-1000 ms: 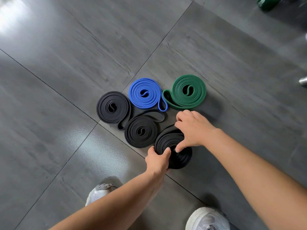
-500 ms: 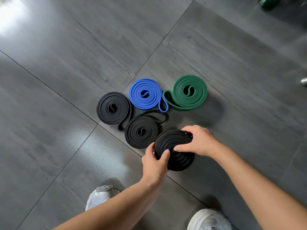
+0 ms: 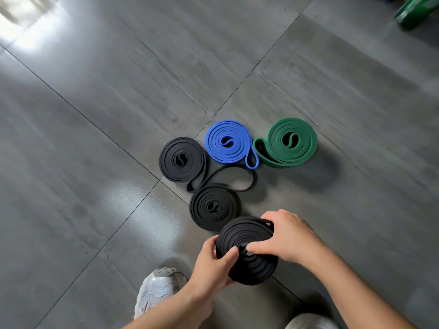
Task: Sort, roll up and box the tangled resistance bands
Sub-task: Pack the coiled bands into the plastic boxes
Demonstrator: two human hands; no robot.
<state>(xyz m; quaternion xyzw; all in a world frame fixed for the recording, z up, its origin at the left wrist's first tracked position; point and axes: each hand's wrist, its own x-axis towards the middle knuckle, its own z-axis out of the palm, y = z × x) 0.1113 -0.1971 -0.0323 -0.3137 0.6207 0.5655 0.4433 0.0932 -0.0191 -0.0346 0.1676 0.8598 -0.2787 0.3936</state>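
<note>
A grey tiled floor (image 3: pixel 95 115) fills the frame, its grout lines crossing just left of centre. Wide bare tile lies open in the upper left, the left and the right. A blurred green object (image 3: pixel 418 10) sits in the upper right corner.

At lower centre, a person holds the largest black roll (image 3: pixel 249 260) in both hands. The right hand (image 3: pixel 287 236) curls over its far rim with the thumb pressed on the core. The left hand (image 3: pixel 211 267) clamps the near-left edge, thumb on top. The coil's layers step outward unevenly, and whether it rests on the tile or is raised cannot be told.

Above it, four finished coils lie flat near the centre: a green roll (image 3: pixel 289 141) to the right, a blue roll (image 3: pixel 228 141) touching it, a left black roll (image 3: pixel 181 160) and a middle black roll (image 3: pixel 212 207) just beside the held one. A loose black tail (image 3: pixel 237 176) arcs between them.

Rolling looks nearly complete, judging by the five coils. Boxing is not yet done, and no box is in view. A grey shoe (image 3: pixel 156 288) at the bottom edge narrows the room nearest the person.
</note>
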